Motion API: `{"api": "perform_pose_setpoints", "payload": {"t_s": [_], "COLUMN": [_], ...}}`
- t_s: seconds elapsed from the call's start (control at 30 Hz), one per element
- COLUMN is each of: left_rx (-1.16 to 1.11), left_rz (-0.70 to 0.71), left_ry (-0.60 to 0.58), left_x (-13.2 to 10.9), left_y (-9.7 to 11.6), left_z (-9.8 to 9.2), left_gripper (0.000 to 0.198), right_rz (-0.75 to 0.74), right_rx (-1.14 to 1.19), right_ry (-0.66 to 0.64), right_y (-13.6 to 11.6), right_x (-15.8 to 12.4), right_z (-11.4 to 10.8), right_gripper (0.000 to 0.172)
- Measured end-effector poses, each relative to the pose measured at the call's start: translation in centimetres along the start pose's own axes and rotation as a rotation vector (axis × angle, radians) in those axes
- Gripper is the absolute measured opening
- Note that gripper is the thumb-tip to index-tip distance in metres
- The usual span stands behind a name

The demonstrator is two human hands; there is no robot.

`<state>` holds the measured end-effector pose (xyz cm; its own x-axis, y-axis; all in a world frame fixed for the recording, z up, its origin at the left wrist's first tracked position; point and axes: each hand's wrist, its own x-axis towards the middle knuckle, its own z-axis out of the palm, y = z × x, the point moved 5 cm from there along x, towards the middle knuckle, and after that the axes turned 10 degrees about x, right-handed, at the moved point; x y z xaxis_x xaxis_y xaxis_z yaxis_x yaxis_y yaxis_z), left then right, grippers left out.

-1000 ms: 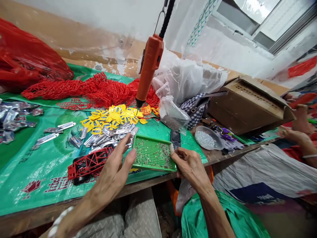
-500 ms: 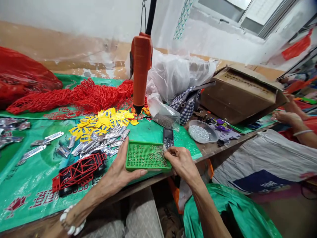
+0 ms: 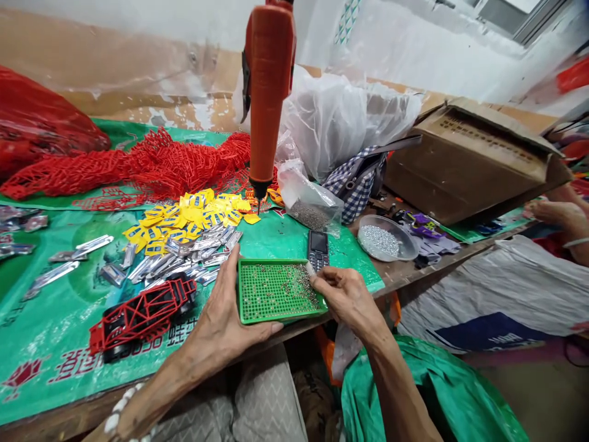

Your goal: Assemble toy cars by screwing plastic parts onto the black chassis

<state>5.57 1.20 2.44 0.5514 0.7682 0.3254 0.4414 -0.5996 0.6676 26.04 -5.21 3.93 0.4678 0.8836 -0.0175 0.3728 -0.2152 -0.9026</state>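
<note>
My left hand [image 3: 225, 313] grips the left end of a green perforated tray [image 3: 264, 316], thumb along its near edge. Small screws [image 3: 297, 285] lie in the tray, bunched toward the right end. At that end my right hand [image 3: 347, 301] is closed, pinching a small whitish piece [image 3: 310, 268] against the screws; its lower part is hidden by the fingers. Just behind the tray's right corner lies a black keypad phone [image 3: 318, 248]. A red-framed toy car chassis [image 3: 142, 316] with black wheels rests left of my left hand.
An orange electric screwdriver [image 3: 269, 92] hangs point down behind the tray. Yellow packets [image 3: 184, 218], silver strips [image 3: 161, 264] and red plastic frames [image 3: 151, 166] cover the left side. Rightward are a bowl of metal bits [image 3: 380, 239], a cardboard box [image 3: 464, 166] and another person's hand [image 3: 559, 212].
The camera view has shifted slightly, with the screwdriver appearing higher and larger. More screws are gathered at the tray's right end, beside my right hand. Both hands keep their grip.
</note>
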Motion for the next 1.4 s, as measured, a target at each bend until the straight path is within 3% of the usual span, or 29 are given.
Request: {"api": "perform_pose_setpoints", "payload": {"t_s": [0.2,0.5,0.6,0.73,0.83,1.23,1.4], "left_rx": [0.066,0.105,0.062,-0.037,-0.075,-0.167,-0.185], "left_rz": [0.112,0.16,0.091,-0.174,-0.271,-0.301,-0.294], "left_ry": [0.018,0.023,0.037,0.018,0.029,0.026,0.04], "left_x": [0.2,-0.3,-0.6,-1.5,-2.0,-2.4,-2.2], "left_y": [1.4,-0.1,-0.4,-1.2,-1.1,-0.6,-0.5], "left_z": [-0.9,-0.9,-0.5,0.3,0.7,1.0,1.0], "left_gripper": [0.12,0.112,0.103,0.091,0.089,0.089,0.088], "right_rz": [-0.034,-0.101,-0.144,-0.217,-0.289,-0.359,-0.313], "right_rx": [0.022,-0.007,-0.04,-0.09,-0.09,0.045,0.09], "right_ry": [0.027,0.072,0.1,0.157,0.174,0.229,0.266], "right_y": [0.7,-0.5,-1.3,-2.9,-4.0,-4.4,-4.0], "right_x": [0.1,0.0,-0.2,-0.4,-0.6,-1.8,-1.7], "right_z": [0.7,0.9,0.2,-0.5,-0.7,-0.8,-0.6], "right_gripper": [0.037,0.035,0.036,0.035,0.029,0.024,0.024]}}
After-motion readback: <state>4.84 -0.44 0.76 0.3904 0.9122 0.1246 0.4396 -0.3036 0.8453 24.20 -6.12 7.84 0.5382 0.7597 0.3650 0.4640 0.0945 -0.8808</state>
